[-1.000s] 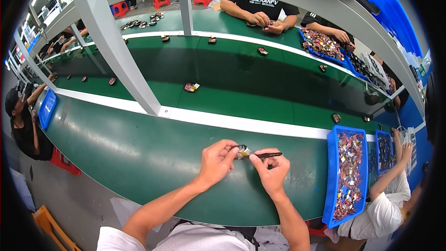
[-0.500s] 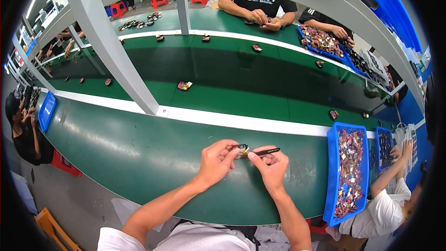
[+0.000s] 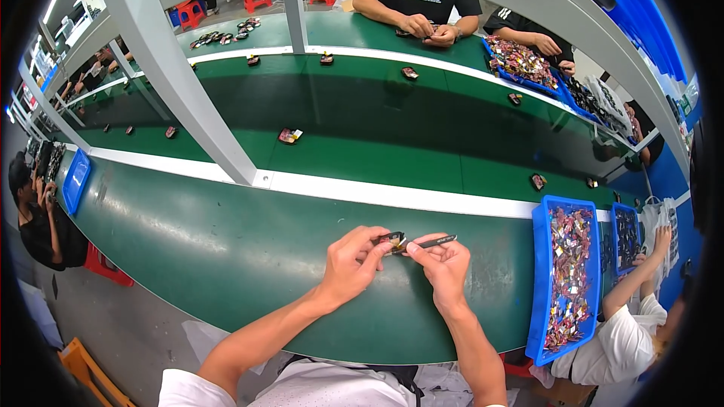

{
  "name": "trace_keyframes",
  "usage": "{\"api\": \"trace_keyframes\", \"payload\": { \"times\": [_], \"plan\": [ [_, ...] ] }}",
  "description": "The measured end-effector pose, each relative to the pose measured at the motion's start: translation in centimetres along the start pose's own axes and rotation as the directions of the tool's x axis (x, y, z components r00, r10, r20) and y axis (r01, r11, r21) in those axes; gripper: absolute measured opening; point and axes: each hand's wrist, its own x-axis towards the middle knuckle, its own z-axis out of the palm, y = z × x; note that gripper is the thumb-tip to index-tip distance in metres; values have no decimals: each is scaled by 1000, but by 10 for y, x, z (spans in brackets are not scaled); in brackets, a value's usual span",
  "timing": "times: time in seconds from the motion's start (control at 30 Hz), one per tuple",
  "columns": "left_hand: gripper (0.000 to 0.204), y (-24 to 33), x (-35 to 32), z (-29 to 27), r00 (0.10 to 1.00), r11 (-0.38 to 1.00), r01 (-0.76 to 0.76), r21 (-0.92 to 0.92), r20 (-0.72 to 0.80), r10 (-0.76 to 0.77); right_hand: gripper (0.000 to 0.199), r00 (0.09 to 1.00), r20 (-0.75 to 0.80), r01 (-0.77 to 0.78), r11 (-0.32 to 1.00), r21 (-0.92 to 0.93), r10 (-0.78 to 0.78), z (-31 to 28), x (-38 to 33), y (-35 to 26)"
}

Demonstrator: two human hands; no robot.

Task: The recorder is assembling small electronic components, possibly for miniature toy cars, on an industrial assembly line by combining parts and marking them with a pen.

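Observation:
My left hand (image 3: 356,265) pinches a small dark part (image 3: 393,239) with a shiny edge just above the green table (image 3: 196,249). My right hand (image 3: 443,264) grips black tweezers (image 3: 431,242) whose tips meet that part. The two hands are close together, fingertips almost touching, near the table's front edge.
A blue tray (image 3: 540,279) full of small mixed parts sits to my right, with a second tray (image 3: 626,237) beyond it beside a seated person (image 3: 630,324). A grey post (image 3: 181,83) rises at left. Small parts ride the dark green belt (image 3: 377,120). People work across the line.
Both hands stay at the same spot on the part; the tweezers shifted only slightly. The small items on the belt drifted a little leftward in view.

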Motion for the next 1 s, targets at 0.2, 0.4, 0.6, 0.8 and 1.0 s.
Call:
{"api": "trace_keyframes", "payload": {
  "times": [0.2, 0.4, 0.6, 0.8, 1.0],
  "plan": [
    [17, 0, 0, 2, 998, 995, -67, 77, -9, 67, 11, 1000, -19, 6, 1000, -8, -7, 1, -1, -1],
    [19, 0, -1, 3, 988, 979, -154, 135, -11, 157, 12, 999, 11, 32, 999, 41, -32, -2, 0, 3],
    [18, -1, 2, -3, 994, 992, 109, -69, 28, -108, 13, 1000, 15, 24, 999, 37, -25, -2, 0, 1],
    [23, -7, 8, -11, 929, 874, 365, -319, 188, -319, 14, 990, 59, 127, 991, 52, -130, -3, 1, 7],
    [22, -6, 4, -7, 955, 914, 291, -281, 132, -264, 14, 998, 22, 62, 997, 44, -63, -2, 1, 6]
  ]
}}
